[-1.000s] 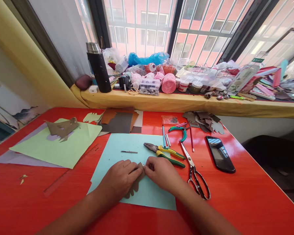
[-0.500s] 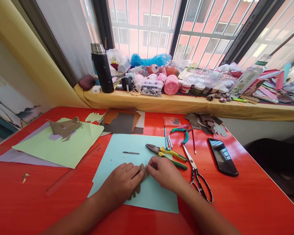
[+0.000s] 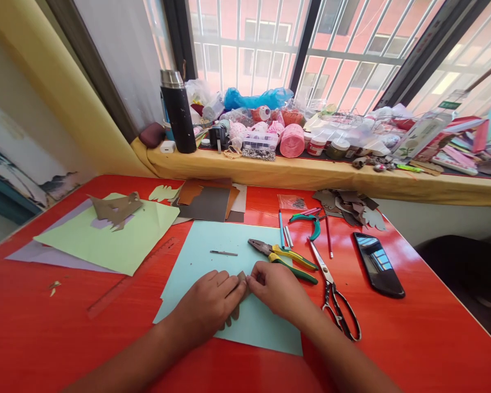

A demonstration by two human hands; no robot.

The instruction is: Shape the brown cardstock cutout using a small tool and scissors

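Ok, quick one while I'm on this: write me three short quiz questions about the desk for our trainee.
1. True or false: the scissors lie between the yellow-and-green pliers and the phone.
2. The slim grey item lies on: A) green paper; B) pale blue paper; C) the phone.
3. Fill in: the cutout under the left hand is coloured ____.

Key: 1. True. 2. B. 3. Brown.

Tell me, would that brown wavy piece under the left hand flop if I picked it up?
The brown piece would probably bend a little, since it looks like thin sheet with narrow lobes. It should feel light: the left hand covers much of it. Pushed, it might slide rather than roll, as the part showing looks flat.
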